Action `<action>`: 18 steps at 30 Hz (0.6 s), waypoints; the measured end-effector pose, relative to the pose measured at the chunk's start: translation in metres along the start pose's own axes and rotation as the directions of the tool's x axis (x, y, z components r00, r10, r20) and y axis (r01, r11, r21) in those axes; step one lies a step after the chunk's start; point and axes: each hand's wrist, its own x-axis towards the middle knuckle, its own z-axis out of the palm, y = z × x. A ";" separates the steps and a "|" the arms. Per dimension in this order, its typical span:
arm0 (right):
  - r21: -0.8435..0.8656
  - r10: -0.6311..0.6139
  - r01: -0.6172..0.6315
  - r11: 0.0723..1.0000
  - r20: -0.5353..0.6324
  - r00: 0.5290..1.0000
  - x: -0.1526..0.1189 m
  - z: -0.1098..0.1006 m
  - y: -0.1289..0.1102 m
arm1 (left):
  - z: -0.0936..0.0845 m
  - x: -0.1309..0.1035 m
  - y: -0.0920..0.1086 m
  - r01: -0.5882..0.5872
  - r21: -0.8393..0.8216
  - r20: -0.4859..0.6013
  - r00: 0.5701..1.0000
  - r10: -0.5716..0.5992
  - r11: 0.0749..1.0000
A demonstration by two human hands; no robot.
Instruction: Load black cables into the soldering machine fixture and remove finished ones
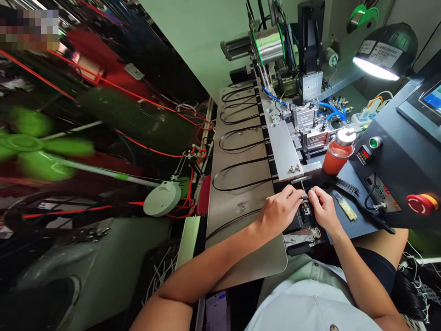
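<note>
My left hand (280, 209) is closed in a pinch above the metal fixture (306, 209) at the front of the machine. A black cable (234, 223) runs across the plate and disappears beneath this hand; a small dark end shows at the fingertips. Close beside it, my right hand (324, 209) pinches thumb against fingers at the same spot, and whatever lies between them is too small to make out. Several looped black cables (237, 149) lie along the metal plate (227, 202), their ends leading to the machine's rail (284, 149).
Right of my hands are a black brush (347, 187), a small yellowish packet (345, 207) and a jar of red liquid (336, 154). A solder wire spool (268, 44), a lit lamp (386, 53) and a red emergency button (421, 204) surround the station. A green fan (27, 145) spins at left.
</note>
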 end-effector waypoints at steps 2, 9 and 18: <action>0.010 -0.003 0.003 1.000 -0.006 1.000 -0.001 0.001 0.002 | 0.002 -0.005 -0.002 -0.085 0.081 -0.033 0.996 0.088 0.993; 0.024 0.000 0.000 1.000 -0.002 1.000 -0.001 0.002 0.004 | -0.006 0.001 -0.002 -0.378 0.235 0.112 0.926 0.361 0.896; -0.333 -0.191 0.180 0.925 0.001 0.982 -0.005 -0.017 -0.006 | -0.020 -0.004 -0.006 -0.074 0.050 0.124 0.990 0.067 0.996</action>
